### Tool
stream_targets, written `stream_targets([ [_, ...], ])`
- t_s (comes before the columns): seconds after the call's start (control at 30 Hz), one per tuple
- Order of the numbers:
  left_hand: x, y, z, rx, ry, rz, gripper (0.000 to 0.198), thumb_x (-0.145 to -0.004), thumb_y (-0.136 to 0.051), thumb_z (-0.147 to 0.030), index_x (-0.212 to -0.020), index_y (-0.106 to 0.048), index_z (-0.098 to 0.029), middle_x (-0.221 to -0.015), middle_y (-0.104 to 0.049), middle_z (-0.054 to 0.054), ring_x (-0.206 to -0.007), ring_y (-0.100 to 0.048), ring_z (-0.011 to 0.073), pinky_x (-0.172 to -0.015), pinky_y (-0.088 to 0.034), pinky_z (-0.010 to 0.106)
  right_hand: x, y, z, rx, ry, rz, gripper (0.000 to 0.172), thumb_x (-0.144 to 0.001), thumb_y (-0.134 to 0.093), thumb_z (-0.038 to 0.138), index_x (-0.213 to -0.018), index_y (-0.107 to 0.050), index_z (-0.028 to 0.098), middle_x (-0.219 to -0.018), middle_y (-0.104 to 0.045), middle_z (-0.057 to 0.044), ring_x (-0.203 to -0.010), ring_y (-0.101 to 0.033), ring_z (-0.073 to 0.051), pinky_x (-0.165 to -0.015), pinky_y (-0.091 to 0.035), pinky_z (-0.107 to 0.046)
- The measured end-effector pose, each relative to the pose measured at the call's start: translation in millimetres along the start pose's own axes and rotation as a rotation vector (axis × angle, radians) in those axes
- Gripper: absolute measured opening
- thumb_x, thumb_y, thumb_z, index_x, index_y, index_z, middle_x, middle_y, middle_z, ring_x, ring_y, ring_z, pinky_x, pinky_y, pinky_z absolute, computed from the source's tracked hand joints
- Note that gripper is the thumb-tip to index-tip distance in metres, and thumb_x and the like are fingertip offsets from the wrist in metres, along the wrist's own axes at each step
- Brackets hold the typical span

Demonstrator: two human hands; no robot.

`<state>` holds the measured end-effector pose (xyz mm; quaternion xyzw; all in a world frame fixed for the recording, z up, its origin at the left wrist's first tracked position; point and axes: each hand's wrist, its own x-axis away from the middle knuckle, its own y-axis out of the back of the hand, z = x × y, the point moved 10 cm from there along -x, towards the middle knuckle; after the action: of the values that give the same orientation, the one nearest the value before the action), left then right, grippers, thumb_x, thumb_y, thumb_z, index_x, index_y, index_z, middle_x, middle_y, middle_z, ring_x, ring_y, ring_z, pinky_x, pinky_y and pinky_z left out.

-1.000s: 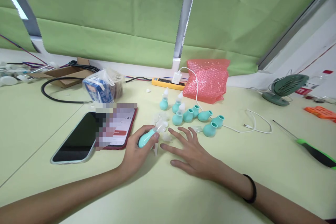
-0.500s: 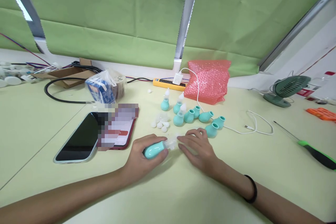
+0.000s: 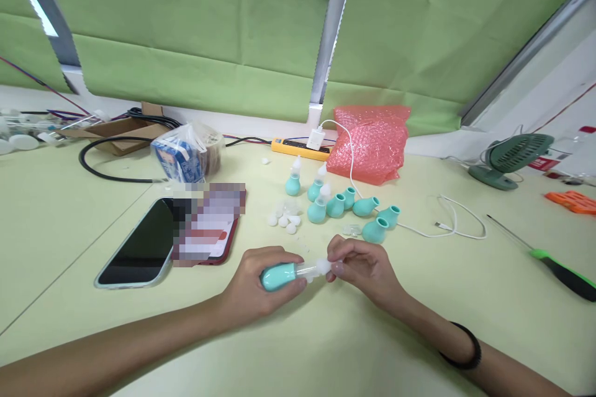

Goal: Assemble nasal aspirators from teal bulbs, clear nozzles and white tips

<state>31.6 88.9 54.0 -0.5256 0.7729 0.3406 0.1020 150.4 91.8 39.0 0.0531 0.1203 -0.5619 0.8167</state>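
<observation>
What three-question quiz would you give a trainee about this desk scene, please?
1. True or false: the left hand grips a teal bulb.
2. The clear tip at that bulb's end is: A) pinched by the right hand; B) lying loose, untouched; C) out of view.
3. What colour is the bubble wrap beside the power strip?
Key: 1 true; 2 A; 3 pink.
</observation>
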Motion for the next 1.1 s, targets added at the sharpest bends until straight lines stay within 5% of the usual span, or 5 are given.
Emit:
stream_targets([
  [0.3, 0, -2.3, 0, 0.011, -0.022, 0.026, 0.013, -0.068, -0.060, -0.018, -0.078, -0.061, -0.011, -0.065, -0.062, 0.004, -0.054, -0.055, 0.0119, -0.051, -0.042, 0.021, 0, -9, -11, -0.037, -0.136, 0.113, 0.007, -0.075, -0.058, 0.021, -0.077, -0.054, 0.016, -0.070, -0.055, -0.001, -0.060, -0.056, -0.010, -0.058, -0.045, -0.025],
  [0.57, 3, -5.4, -4, -0.016, -0.063, 0.054, 0.014, -0.069, -0.059, -0.017, -0.080, -0.062, -0.009, -0.059, -0.057, 0.004, -0.049, -0.049, 0.0104, -0.046, -0.037, 0.021, 3, 4, -5, 0.252, -0.080, -0.030, 0.010, -0.066, -0.066, 0.023, -0.070, -0.058, 0.017, -0.070, -0.058, -0.002, -0.066, -0.055, -0.014, -0.060, -0.047, -0.026],
  [0.77, 4, -9.5, -6, -0.032, -0.082, 0.098, 0.013, -0.071, -0.057, -0.018, -0.081, -0.062, -0.010, -0.057, -0.054, 0.003, -0.048, -0.046, 0.0096, -0.044, -0.034, 0.021, 1, -4, -13, 0.053, -0.142, 0.064, 0.007, -0.066, -0.065, 0.018, -0.063, -0.060, 0.015, -0.063, -0.055, -0.001, -0.049, -0.049, -0.008, -0.043, -0.043, -0.021],
  [1.1, 6, -13.7, -11, -0.148, -0.160, 0.119, 0.015, -0.076, -0.050, -0.024, -0.081, -0.061, -0.014, -0.052, -0.045, 0.000, -0.044, -0.038, 0.0100, -0.042, -0.030, 0.023, 1, -6, -31, -0.061, -0.233, 0.043, 0.012, -0.058, -0.071, 0.022, -0.058, -0.062, 0.013, -0.059, -0.055, 0.000, -0.046, -0.049, -0.007, -0.042, -0.045, -0.020],
])
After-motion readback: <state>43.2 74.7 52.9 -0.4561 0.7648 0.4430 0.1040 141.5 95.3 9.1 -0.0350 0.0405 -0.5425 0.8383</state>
